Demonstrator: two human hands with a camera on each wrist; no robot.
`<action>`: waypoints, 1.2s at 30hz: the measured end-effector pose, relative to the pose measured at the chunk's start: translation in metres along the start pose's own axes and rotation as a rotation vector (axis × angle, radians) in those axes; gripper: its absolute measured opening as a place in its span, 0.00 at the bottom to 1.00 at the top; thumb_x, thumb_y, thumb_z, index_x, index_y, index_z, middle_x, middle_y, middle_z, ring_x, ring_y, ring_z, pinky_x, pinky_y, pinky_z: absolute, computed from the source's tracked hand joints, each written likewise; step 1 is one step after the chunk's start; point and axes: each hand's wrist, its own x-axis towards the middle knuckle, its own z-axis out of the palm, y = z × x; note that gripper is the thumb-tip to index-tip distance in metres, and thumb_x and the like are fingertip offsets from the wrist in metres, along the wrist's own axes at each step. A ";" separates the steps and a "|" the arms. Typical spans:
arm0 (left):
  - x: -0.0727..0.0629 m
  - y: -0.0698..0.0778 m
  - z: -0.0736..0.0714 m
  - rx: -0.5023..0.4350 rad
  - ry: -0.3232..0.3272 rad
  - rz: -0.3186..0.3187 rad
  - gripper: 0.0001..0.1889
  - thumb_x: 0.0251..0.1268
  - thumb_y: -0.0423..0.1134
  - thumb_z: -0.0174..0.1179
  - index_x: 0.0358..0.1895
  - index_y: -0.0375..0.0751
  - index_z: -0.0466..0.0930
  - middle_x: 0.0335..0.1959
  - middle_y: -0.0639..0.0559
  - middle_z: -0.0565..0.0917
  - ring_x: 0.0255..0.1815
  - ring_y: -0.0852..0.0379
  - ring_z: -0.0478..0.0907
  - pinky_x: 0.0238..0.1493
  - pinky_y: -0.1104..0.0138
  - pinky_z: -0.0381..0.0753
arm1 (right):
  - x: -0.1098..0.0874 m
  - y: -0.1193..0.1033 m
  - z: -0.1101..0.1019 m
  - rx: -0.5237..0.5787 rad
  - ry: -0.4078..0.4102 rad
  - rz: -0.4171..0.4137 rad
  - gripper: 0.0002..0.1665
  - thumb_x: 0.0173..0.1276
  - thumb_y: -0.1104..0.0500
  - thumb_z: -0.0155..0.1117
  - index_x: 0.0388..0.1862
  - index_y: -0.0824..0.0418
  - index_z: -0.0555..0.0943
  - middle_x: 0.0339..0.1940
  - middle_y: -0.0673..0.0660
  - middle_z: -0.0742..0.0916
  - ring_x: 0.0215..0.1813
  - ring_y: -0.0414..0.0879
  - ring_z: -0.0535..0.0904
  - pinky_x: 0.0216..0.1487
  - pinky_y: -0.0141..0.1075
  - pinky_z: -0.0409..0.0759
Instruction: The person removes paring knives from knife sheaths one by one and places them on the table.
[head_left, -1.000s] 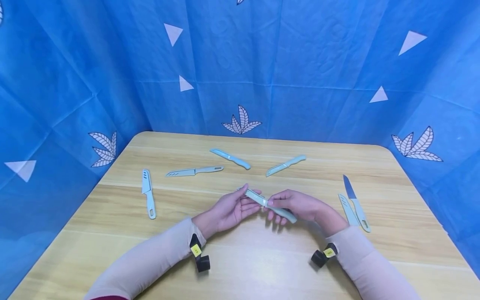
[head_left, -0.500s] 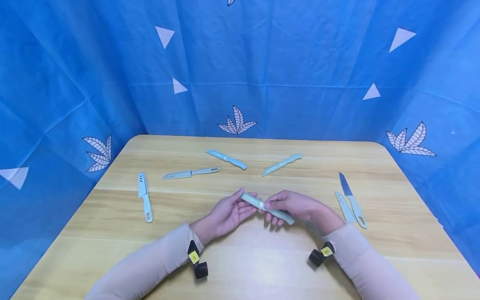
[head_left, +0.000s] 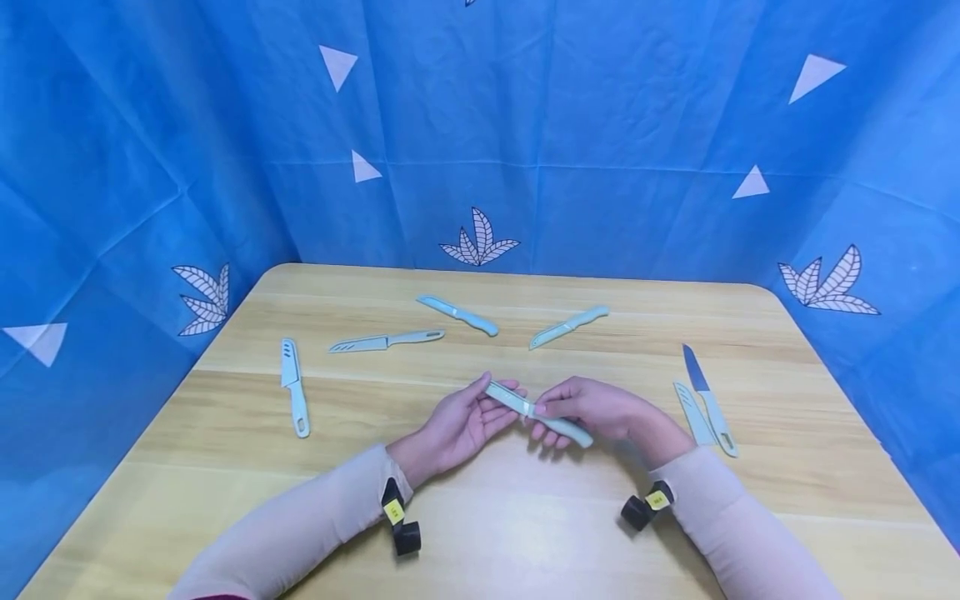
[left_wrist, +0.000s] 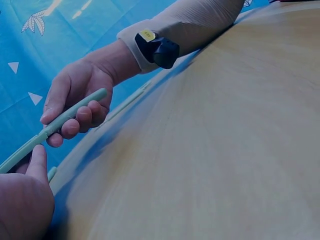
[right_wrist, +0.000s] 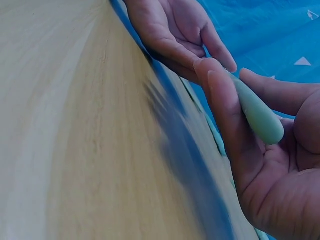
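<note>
A pale green knife (head_left: pixel 567 431) is held above the table between both hands, its blade end inside a matching slotted sheath (head_left: pixel 507 396). My left hand (head_left: pixel 456 432), palm up, holds the sheath end between thumb and fingers. Near the joint of sheath and handle, my right hand (head_left: pixel 600 408) pinches the knife with thumb and forefinger. From the left wrist view, the knife's handle (left_wrist: pixel 75 111) runs along the right hand's fingers. The handle's rounded butt (right_wrist: pixel 267 127) points toward the camera in the right wrist view.
On the right of the table lies a bare-bladed knife (head_left: pixel 711 404) beside its loose sheath (head_left: pixel 695 414). Sheathed knives lie at the left (head_left: pixel 296 387), left of centre (head_left: pixel 386 340), back middle (head_left: pixel 457 315) and back right (head_left: pixel 570 327). Blue curtains surround the table (head_left: pixel 225 467).
The head view shifts slightly. Both hands keep nearly the same hold on the knife, and the things on the table stay where they were.
</note>
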 end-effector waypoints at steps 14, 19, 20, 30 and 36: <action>0.001 0.000 0.002 0.005 -0.006 0.001 0.27 0.79 0.47 0.43 0.66 0.25 0.63 0.58 0.35 0.78 0.64 0.42 0.73 0.65 0.61 0.74 | -0.003 -0.003 0.000 -0.007 0.035 0.025 0.18 0.74 0.61 0.57 0.52 0.75 0.79 0.41 0.70 0.86 0.36 0.51 0.85 0.42 0.42 0.88; 0.002 0.000 0.002 0.019 -0.004 0.019 0.27 0.79 0.47 0.43 0.66 0.25 0.64 0.59 0.34 0.77 0.64 0.43 0.73 0.65 0.60 0.74 | -0.002 -0.002 -0.001 -0.020 0.034 0.004 0.18 0.74 0.61 0.58 0.52 0.75 0.79 0.41 0.70 0.86 0.36 0.51 0.85 0.42 0.43 0.87; 0.001 -0.001 0.002 0.018 -0.004 0.021 0.27 0.79 0.47 0.43 0.66 0.25 0.63 0.60 0.34 0.77 0.64 0.43 0.73 0.65 0.60 0.74 | -0.002 -0.002 -0.001 -0.024 0.034 0.001 0.18 0.73 0.61 0.58 0.52 0.75 0.79 0.41 0.70 0.86 0.36 0.51 0.85 0.42 0.43 0.87; 0.000 -0.001 0.001 0.014 -0.005 0.017 0.27 0.80 0.47 0.42 0.66 0.26 0.63 0.59 0.34 0.77 0.63 0.43 0.74 0.65 0.60 0.74 | -0.002 -0.002 -0.001 -0.022 0.017 0.005 0.18 0.73 0.61 0.59 0.52 0.76 0.79 0.41 0.69 0.87 0.36 0.51 0.85 0.43 0.43 0.87; 0.002 0.001 0.003 0.005 -0.012 0.019 0.27 0.80 0.47 0.42 0.66 0.25 0.63 0.59 0.33 0.77 0.62 0.42 0.74 0.65 0.60 0.74 | -0.002 -0.004 -0.003 -0.031 0.021 -0.003 0.19 0.72 0.60 0.60 0.52 0.77 0.78 0.40 0.67 0.87 0.36 0.50 0.86 0.43 0.43 0.87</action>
